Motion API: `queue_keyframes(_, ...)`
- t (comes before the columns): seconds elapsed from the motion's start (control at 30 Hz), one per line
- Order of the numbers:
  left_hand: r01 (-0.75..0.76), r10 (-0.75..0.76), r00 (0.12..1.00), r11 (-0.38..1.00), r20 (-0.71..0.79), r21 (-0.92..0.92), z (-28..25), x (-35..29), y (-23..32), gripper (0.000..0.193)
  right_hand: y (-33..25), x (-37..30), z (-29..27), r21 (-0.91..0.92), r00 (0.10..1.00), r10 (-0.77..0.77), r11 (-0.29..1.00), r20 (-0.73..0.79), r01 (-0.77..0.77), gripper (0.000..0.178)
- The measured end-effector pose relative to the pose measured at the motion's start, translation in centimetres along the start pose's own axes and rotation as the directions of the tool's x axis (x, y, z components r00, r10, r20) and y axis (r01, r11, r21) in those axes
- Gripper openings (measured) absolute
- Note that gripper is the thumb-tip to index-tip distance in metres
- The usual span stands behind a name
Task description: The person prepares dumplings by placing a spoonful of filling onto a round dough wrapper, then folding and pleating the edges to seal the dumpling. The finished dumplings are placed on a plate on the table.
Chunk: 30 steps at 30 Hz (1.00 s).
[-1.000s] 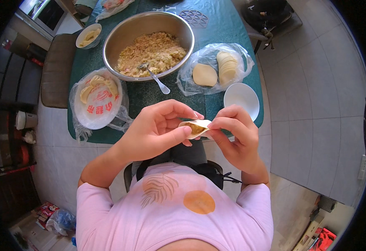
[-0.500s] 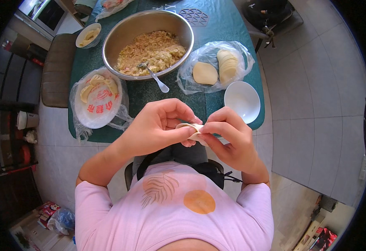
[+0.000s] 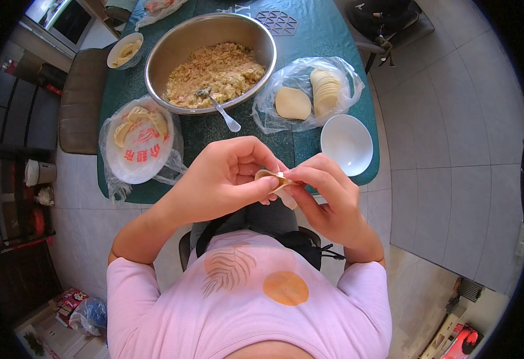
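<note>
Between my two hands, just off the table's near edge, is a partly folded dumpling. My left hand pinches its left side between thumb and fingers. On the other side, my right hand has thumb and forefinger pressed on the wrapper's edge. Some of the dumpling is hidden by my fingers. Beyond them a big steel bowl holds minced filling with a spoon in it. Round wrappers overlap in a clear plastic bag, one wrapper lying apart.
On the left, several folded dumplings lie on a plastic-covered plate. A white bowl stands by the right edge of the green table. Behind are a small bowl and a dark trivet. A brown chair stands left.
The dumpling has tilted and its folded edge gapes more between my fingers, with a flap of wrapper hanging below. Both hands have shifted slightly and keep their pinch.
</note>
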State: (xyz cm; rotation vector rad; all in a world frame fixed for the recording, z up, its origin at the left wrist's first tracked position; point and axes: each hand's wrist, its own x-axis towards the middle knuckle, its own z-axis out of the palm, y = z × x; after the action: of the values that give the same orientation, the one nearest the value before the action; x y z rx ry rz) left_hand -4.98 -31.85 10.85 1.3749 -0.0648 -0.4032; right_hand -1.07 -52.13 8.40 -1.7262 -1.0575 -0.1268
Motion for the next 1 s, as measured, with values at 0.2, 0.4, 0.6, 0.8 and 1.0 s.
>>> queue_keyframes(0.2, -0.031, 0.024, 0.997, 0.994, 0.067, 0.108, -0.5, 0.0, 0.3, 0.030, -0.2, 0.0, 0.1, -0.037, 0.997, 0.007, 0.999, -0.071, -0.009, 0.018)
queue_keyframes(0.4, -0.176, 0.185, 0.983, 0.953, 0.016, -0.247, 0.6, 0.1, -2.5, 0.043, 0.0, -0.2, 0.4, 0.169, 0.975, 0.190, 0.971, -0.119, -0.168, 0.019)
queue_keyframes(0.6, -0.238, 0.235, 0.971, 0.966, -0.038, -0.106, 0.9, -0.3, -3.5, 0.040, -0.4, 0.6, 0.0, 0.094, 0.982, 0.176, 0.981, -0.066, -0.170, 0.023)
queue_keyframes(0.8, -0.267, 0.267, 0.964, 0.963, -0.003, 0.033, 1.1, -0.7, -2.5, 0.039, -0.7, 0.6, -0.2, 0.032, 0.987, 0.157, 0.987, -0.027, -0.156, 0.023)
queue_keyframes(1.0, -0.176, 0.195, 0.977, 0.968, -0.091, 0.181, 0.2, -0.4, -0.5, 0.018, -0.2, 0.4, 0.5, -0.112, 0.995, -0.014, 0.994, -0.097, 0.003, 0.019)
